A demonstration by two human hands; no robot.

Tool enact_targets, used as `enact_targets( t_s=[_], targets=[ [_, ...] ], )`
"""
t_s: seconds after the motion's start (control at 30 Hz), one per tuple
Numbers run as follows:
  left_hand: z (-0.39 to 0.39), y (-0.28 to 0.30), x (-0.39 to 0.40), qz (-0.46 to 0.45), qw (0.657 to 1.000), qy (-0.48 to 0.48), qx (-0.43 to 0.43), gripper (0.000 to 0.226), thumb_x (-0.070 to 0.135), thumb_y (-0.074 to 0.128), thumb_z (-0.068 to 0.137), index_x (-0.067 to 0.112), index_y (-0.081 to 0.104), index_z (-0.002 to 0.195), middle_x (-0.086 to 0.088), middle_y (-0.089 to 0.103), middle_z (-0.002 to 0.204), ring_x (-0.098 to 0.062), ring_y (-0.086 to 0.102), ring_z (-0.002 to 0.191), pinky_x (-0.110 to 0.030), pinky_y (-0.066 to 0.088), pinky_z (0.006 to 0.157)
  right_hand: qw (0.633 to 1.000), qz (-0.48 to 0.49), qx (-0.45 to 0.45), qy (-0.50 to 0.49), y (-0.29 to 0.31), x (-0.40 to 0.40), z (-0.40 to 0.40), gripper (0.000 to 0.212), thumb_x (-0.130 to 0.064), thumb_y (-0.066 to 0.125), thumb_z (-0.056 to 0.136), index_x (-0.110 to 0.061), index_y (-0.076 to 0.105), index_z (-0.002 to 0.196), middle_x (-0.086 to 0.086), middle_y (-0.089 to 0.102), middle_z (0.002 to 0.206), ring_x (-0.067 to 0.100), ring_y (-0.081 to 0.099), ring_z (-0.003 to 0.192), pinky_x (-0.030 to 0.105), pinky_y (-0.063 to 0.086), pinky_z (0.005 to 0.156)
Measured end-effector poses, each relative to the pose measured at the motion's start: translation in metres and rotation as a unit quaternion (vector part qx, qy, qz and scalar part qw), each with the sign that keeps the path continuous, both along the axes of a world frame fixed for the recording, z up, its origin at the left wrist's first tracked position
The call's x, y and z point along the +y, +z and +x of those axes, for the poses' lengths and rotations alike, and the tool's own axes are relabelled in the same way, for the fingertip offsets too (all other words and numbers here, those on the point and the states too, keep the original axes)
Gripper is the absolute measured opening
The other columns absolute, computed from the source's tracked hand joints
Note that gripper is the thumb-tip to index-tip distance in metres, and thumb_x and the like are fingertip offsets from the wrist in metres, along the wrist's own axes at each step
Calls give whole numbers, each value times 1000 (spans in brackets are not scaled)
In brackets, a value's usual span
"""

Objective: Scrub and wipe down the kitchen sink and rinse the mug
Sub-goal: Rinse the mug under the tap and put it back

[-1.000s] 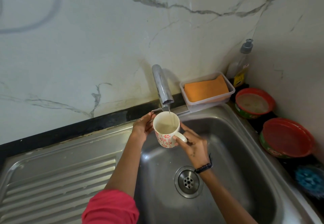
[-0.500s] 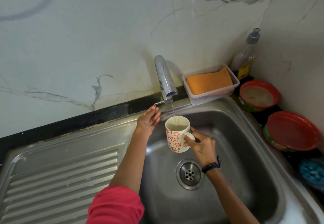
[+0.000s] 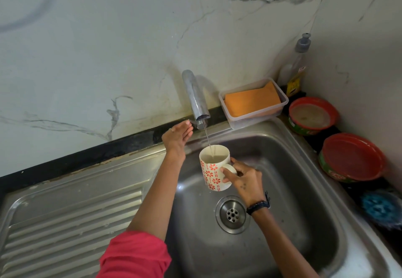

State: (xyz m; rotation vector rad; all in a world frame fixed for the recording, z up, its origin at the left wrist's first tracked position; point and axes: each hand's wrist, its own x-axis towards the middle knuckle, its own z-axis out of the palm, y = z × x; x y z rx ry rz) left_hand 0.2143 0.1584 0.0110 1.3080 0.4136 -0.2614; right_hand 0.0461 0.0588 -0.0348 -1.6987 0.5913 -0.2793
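Right hand (image 3: 243, 179) gripping red-flowered white mug (image 3: 212, 169) upright under tap stream, left hand (image 3: 177, 137) flat

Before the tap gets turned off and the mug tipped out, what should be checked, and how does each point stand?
1. Water lands inside the mug: ok, the thin stream from the tap falls within the rim.
2. Mug firmly held: ok, the right hand has its fingers curled at the handle.
3. Mug upright: ok, roughly level over the sink.
4. Left hand at the tap lever: ok, open fingers reach its tip; contact cannot tell.
5. Drain clear for pouring: ok, nothing lies on it.
6. Mug full enough: cannot tell exactly; water shows well below the rim.
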Motion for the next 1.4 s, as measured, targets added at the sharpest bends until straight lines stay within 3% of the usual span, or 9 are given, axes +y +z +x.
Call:
enact_targets(
  t_s=[0.2, 0.3, 0.37, 0.53, 0.7, 0.8, 0.97, 1.27, 1.4],
  targets=[
    [5, 21, -9, 214, 966, -82, -122, 10, -5, 67, 79, -8, 66, 88, 5, 62, 55, -10, 59, 57, -17, 53, 60, 1000, 6, 10, -3, 8, 0, -2, 13, -8, 67, 82, 2, 71, 88, -5, 66, 91, -2, 60, 79, 1, 45, 61],
    [3, 29, -16, 281, 938, -113, -166, 15, -3, 69, 78, 7, 65, 67, 2, 59, 59, -16, 60, 60, -32, 56, 72, 1000, 16, 5, -4, 16, -2, -6, 18, -10, 66, 83, -5, 71, 100, 0, 68, 85, -1, 60, 78, 0, 43, 59],
    [-1, 32, -21, 298, 928, -121, -187, 27, 1, 71, 77, 16, 58, 59, -2, 59, 61, -25, 62, 68, -41, 55, 80, 1000, 16, 6, -4, 21, -4, -10, 21, -11, 65, 84, -5, 69, 104, 4, 69, 87, 5, 61, 80, 0, 43, 58],
    [-11, 21, -25, 280, 929, -103, -219, 2, 7, 68, 81, 8, 66, 80, -12, 64, 77, -25, 61, 74, -47, 52, 85, 999, 19, 29, -31, 28, -14, -31, 14, -14, 65, 85, -5, 69, 96, 4, 69, 79, -5, 59, 73, 1, 43, 55],
    [-55, -18, -25, 357, 865, -81, -345, 25, 11, 54, 93, 1, 64, 114, 2, 62, 104, -12, 59, 97, -3, 38, 79, 994, 19, 70, -79, 25, -30, -61, 9, -15, 65, 84, -8, 70, 83, -5, 67, 65, 1, 62, 72, 4, 45, 54],
    [-78, -53, -22, 432, 775, -239, -396, 28, 7, 50, 93, 3, 60, 119, -11, 63, 115, -25, 60, 106, -24, 44, 88, 987, 21, 117, -106, 24, -44, -79, 14, -15, 64, 84, -5, 68, 75, 0, 69, 63, 11, 66, 69, 27, 54, 62],
    [-50, -77, -48, 481, 442, -534, -536, 66, -1, 54, 87, 17, 26, 144, -2, 30, 150, -18, 31, 138, -32, 19, 117, 984, -2, 168, -64, 38, -68, -81, 29, -18, 61, 87, -3, 59, 62, 11, 67, 62, 33, 68, 67, 43, 57, 65],
    [-25, -59, -127, 525, 259, -579, -567, 61, 10, 32, 98, 24, 2, 149, 4, 0, 157, -12, 0, 144, -31, -1, 118, 957, 110, 116, -240, 43, -96, -80, 27, -15, 62, 87, -3, 57, 64, 17, 65, 67, 31, 66, 62, 54, 56, 63],
    [-40, -72, -143, 502, 272, -616, -543, 69, 14, 42, 95, 25, 0, 149, 4, -1, 157, -11, 0, 144, -30, -8, 114, 942, 95, 126, -298, 35, -83, -111, 20, -16, 58, 90, 2, 62, 82, 11, 67, 63, 23, 69, 62, 47, 58, 60]
  ],
)
